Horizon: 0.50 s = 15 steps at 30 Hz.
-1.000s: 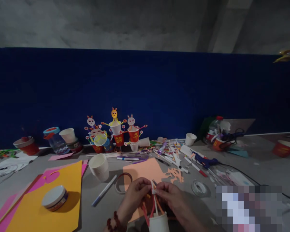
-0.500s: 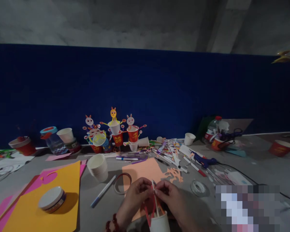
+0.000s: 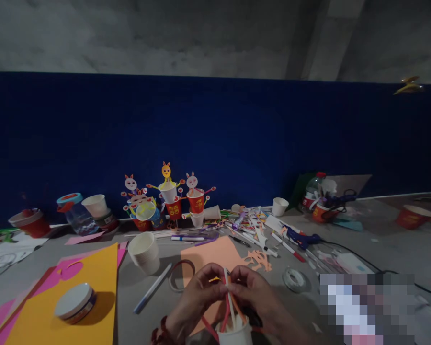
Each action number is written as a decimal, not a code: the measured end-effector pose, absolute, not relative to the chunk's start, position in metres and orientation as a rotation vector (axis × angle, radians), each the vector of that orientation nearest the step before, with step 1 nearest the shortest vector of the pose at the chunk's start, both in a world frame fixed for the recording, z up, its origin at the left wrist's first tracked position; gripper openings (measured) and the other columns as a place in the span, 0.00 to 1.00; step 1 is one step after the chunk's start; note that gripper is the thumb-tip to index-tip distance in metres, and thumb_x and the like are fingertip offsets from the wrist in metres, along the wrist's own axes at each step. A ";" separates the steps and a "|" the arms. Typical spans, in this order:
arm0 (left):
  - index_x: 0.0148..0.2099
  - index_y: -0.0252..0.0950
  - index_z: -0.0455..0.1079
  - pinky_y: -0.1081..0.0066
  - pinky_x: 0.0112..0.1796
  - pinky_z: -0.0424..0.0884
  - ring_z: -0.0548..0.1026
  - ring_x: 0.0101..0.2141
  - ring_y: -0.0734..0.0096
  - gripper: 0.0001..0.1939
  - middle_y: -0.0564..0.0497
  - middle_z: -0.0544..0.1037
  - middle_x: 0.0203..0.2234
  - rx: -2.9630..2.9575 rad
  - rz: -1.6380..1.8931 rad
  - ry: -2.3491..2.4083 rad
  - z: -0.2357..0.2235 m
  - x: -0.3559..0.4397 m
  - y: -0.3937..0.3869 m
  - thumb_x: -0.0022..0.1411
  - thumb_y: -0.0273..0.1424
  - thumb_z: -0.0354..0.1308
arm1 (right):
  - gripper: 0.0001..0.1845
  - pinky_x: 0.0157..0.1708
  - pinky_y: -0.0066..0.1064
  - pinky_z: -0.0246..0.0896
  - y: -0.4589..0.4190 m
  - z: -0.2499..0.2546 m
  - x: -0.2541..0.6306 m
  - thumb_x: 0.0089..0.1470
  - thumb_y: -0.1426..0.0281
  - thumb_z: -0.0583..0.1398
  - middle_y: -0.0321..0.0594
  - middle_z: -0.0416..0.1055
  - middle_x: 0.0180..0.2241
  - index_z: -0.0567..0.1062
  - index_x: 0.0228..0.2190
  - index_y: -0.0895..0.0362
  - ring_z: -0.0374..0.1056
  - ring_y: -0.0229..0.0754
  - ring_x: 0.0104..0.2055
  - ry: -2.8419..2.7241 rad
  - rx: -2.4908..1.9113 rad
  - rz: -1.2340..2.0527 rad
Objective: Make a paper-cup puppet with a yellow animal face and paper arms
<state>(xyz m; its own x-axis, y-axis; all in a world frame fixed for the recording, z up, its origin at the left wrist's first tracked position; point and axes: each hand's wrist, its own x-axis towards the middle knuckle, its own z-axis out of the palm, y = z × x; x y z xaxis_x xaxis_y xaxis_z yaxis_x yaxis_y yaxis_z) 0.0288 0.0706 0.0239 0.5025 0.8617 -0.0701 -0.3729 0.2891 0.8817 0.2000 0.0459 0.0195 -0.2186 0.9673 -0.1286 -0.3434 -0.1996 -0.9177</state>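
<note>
**Both hands pinch the white stick (image 3: 231,311) above a white cup (image 3: 236,337)**

Take the clock as centred on the fingertips, with twelve pointing to the blue panel (image 3: 215,129).

The white cup is at six o'clock, cut off by the lower edge of the view; whether it rests on the counter (image 3: 131,330) cannot be told. The white stick rises from its mouth, with a red strand (image 3: 226,312) and an orange strand (image 3: 240,312) leaning in beside it.

The left hand (image 3: 209,286) and right hand (image 3: 250,288) face each other, each grip closed in a fine pinch on the white stick near its top. The fingers hide whether either strand is fastened there.

As for progress, the stick and strands stand in the cup and converge upward, so the frame looks largely formed. The join itself cannot be confirmed. Measured against the rabbit-headed figures (image 3: 166,170) at eleven o'clock, this piece seems only part done: no head or paper hands show on it.

Peach card (image 3: 201,254) lies beneath the hands and toward eleven, its offcuts (image 3: 259,259) between one and two. The blue glue gun (image 3: 301,237) lies at two, the clear tape roll (image 3: 295,288) near three, and the stacked cups (image 3: 145,261) at ten.
</note>
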 end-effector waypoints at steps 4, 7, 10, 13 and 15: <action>0.37 0.37 0.75 0.75 0.33 0.68 0.74 0.29 0.76 0.15 0.55 0.76 0.29 0.906 0.907 0.534 0.025 0.030 0.068 0.48 0.30 0.76 | 0.22 0.23 0.24 0.53 0.046 0.037 0.203 0.37 0.61 0.75 0.28 0.70 0.21 0.70 0.25 0.56 0.62 0.32 0.21 -0.975 -0.912 1.753; 0.35 0.35 0.75 0.74 0.34 0.69 0.75 0.30 0.75 0.11 0.53 0.77 0.29 0.884 0.894 0.501 0.024 0.030 0.067 0.51 0.29 0.74 | 0.23 0.20 0.23 0.53 0.049 0.041 0.207 0.37 0.60 0.76 0.27 0.69 0.19 0.69 0.25 0.56 0.61 0.31 0.18 -1.051 -0.918 1.742; 0.32 0.34 0.76 0.73 0.34 0.69 0.75 0.30 0.74 0.11 0.53 0.77 0.27 0.871 0.892 0.461 0.024 0.031 0.066 0.51 0.30 0.75 | 0.24 0.21 0.23 0.56 0.049 0.042 0.211 0.36 0.60 0.77 0.28 0.70 0.20 0.69 0.26 0.56 0.64 0.31 0.19 -1.093 -0.880 1.733; 0.32 0.34 0.76 0.72 0.34 0.70 0.75 0.29 0.73 0.11 0.52 0.77 0.27 0.859 0.883 0.415 0.028 0.032 0.062 0.50 0.31 0.75 | 0.25 0.22 0.24 0.61 0.046 0.048 0.214 0.35 0.60 0.77 0.30 0.71 0.21 0.70 0.26 0.56 0.66 0.33 0.21 -1.090 -0.834 1.793; 0.32 0.34 0.76 0.72 0.34 0.69 0.75 0.29 0.73 0.10 0.52 0.77 0.27 0.852 0.875 0.389 0.031 0.033 0.059 0.50 0.30 0.75 | 0.24 0.22 0.23 0.60 0.043 0.054 0.214 0.35 0.62 0.78 0.30 0.71 0.22 0.71 0.25 0.57 0.66 0.32 0.22 -1.104 -0.796 1.792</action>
